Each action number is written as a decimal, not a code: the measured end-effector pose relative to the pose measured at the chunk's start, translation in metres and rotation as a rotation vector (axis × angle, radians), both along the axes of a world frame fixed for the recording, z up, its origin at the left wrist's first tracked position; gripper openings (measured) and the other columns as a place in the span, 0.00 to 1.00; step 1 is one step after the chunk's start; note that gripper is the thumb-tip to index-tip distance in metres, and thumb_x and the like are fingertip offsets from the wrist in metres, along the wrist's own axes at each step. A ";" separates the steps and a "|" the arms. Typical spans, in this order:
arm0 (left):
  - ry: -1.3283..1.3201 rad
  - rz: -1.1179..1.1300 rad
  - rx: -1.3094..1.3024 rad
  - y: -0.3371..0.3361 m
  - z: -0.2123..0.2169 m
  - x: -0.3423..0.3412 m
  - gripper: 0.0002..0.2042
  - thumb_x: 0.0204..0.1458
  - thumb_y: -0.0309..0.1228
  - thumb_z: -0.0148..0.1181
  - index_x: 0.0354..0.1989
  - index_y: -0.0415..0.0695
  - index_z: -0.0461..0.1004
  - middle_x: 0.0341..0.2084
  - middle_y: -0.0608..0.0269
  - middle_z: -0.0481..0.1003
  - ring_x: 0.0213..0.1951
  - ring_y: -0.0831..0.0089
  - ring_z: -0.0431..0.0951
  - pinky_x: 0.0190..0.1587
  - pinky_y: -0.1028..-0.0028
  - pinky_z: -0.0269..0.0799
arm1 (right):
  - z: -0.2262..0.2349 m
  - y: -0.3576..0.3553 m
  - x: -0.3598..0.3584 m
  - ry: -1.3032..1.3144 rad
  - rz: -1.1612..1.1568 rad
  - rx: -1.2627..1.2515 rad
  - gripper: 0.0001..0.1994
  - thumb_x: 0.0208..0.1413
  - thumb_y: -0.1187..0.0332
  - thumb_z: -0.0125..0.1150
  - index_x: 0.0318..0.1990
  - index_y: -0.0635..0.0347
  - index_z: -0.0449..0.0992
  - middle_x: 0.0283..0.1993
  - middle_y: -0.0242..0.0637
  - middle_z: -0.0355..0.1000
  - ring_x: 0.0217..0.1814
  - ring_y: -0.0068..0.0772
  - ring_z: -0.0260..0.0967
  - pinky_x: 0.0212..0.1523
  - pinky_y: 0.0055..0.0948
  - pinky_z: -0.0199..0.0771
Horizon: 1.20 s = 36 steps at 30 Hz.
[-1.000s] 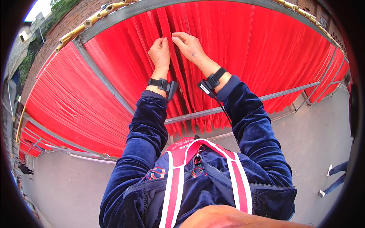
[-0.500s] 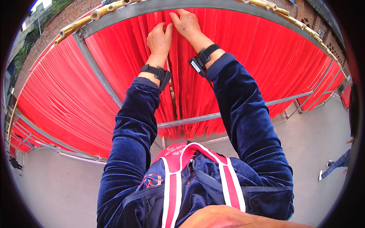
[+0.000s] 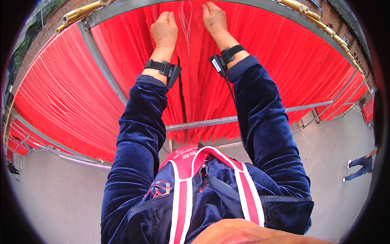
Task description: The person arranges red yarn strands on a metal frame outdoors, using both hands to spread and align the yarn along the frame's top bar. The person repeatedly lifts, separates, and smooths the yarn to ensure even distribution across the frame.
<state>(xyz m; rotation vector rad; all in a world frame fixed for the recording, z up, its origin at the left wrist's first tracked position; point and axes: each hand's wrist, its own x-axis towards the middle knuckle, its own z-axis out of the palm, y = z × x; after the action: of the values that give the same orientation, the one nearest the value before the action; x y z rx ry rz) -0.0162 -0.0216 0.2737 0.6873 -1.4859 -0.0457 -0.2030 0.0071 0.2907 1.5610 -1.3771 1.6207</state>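
Many thin red sheets (image 3: pixel 260 61) hang close together in folds inside a grey metal frame; I cannot tell whether they are paper or cloth. My left hand (image 3: pixel 164 31) is closed, fingertips pinched on a red sheet near the top. To its right and slightly higher, my right hand (image 3: pixel 215 19) pinches the same bright red stretch. Between both hands that sheet (image 3: pixel 191 44) lies spread, with pale creases running down it. My fingertips partly hide the gripped edges. Each wrist wears a black strap with a small black device.
A metal top rail (image 3: pixel 122 9) curves above my hands, with bamboo poles (image 3: pixel 83 12) beyond it. A lower metal bar (image 3: pixel 215 122) crosses in front of the sheets. Far right, another person (image 3: pixel 361 166) stands on the grey ground. Brick walls rise behind.
My hands have moved apart, left hand leftward and right hand rightward, both a little higher. The red sheet between them has spread out flat. The person at right has shifted position.
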 end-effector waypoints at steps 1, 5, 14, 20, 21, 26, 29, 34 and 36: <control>-0.006 0.015 -0.005 0.003 -0.008 -0.006 0.12 0.61 0.39 0.55 0.39 0.43 0.80 0.20 0.55 0.79 0.22 0.63 0.82 0.32 0.65 0.77 | -0.008 0.004 0.011 -0.007 0.006 -0.042 0.17 0.60 0.55 0.56 0.39 0.62 0.77 0.36 0.57 0.76 0.43 0.64 0.73 0.43 0.52 0.74; -0.167 0.042 0.215 0.017 -0.057 -0.019 0.17 0.56 0.45 0.59 0.40 0.42 0.79 0.29 0.44 0.80 0.35 0.45 0.81 0.38 0.52 0.76 | -0.061 0.020 0.037 -0.036 -0.059 0.348 0.18 0.60 0.55 0.55 0.39 0.65 0.77 0.37 0.60 0.76 0.44 0.65 0.73 0.46 0.53 0.74; -0.016 -0.128 0.536 0.030 -0.151 0.001 0.13 0.62 0.35 0.56 0.32 0.38 0.76 0.16 0.51 0.77 0.19 0.66 0.82 0.27 0.66 0.77 | -0.146 0.015 0.010 -0.171 -0.061 0.357 0.15 0.64 0.60 0.51 0.37 0.65 0.75 0.36 0.61 0.74 0.44 0.67 0.72 0.42 0.55 0.72; 0.173 -0.119 0.510 0.016 -0.140 0.029 0.12 0.63 0.33 0.55 0.37 0.34 0.77 0.20 0.52 0.79 0.20 0.70 0.83 0.21 0.73 0.77 | -0.136 0.038 -0.017 -0.308 -0.010 0.306 0.15 0.65 0.62 0.51 0.39 0.65 0.77 0.32 0.58 0.75 0.37 0.58 0.76 0.38 0.46 0.74; 0.135 -0.134 0.514 0.017 -0.144 0.029 0.12 0.63 0.33 0.55 0.38 0.34 0.76 0.21 0.52 0.79 0.21 0.70 0.83 0.21 0.73 0.77 | -0.139 0.040 -0.013 -0.335 0.001 0.299 0.15 0.65 0.62 0.51 0.40 0.65 0.77 0.32 0.58 0.75 0.37 0.58 0.76 0.37 0.45 0.73; 0.100 -0.215 0.539 0.029 -0.181 0.007 0.10 0.62 0.33 0.57 0.39 0.37 0.76 0.23 0.51 0.80 0.27 0.64 0.84 0.27 0.68 0.79 | -0.174 0.033 0.016 -0.327 -0.004 0.457 0.20 0.60 0.53 0.57 0.46 0.64 0.78 0.40 0.58 0.77 0.47 0.59 0.76 0.48 0.47 0.75; -0.069 -0.111 0.524 0.033 -0.210 -0.003 0.11 0.57 0.35 0.59 0.39 0.39 0.76 0.25 0.46 0.79 0.33 0.51 0.82 0.41 0.58 0.76 | -0.207 0.027 0.029 -0.216 0.059 0.609 0.22 0.58 0.52 0.59 0.47 0.63 0.78 0.42 0.59 0.77 0.49 0.60 0.74 0.50 0.49 0.74; -0.052 -0.264 0.848 0.039 -0.245 -0.008 0.13 0.59 0.33 0.59 0.47 0.39 0.76 0.28 0.44 0.80 0.29 0.52 0.82 0.32 0.60 0.79 | -0.245 0.025 0.038 -0.294 0.139 0.687 0.19 0.62 0.56 0.54 0.46 0.64 0.78 0.43 0.60 0.76 0.51 0.61 0.73 0.52 0.48 0.72; 0.168 -0.395 0.973 0.043 -0.254 -0.007 0.13 0.61 0.31 0.57 0.50 0.37 0.75 0.27 0.48 0.80 0.24 0.62 0.83 0.25 0.66 0.79 | -0.248 0.031 0.038 -0.347 0.159 0.709 0.18 0.63 0.56 0.53 0.45 0.64 0.78 0.41 0.58 0.77 0.49 0.59 0.74 0.50 0.47 0.74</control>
<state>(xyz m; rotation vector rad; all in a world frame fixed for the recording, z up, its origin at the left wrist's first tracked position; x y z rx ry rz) -0.0233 0.0212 0.0193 1.1013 -1.3685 -1.1588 -0.1648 0.0383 0.0425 1.8529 -2.2445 1.6422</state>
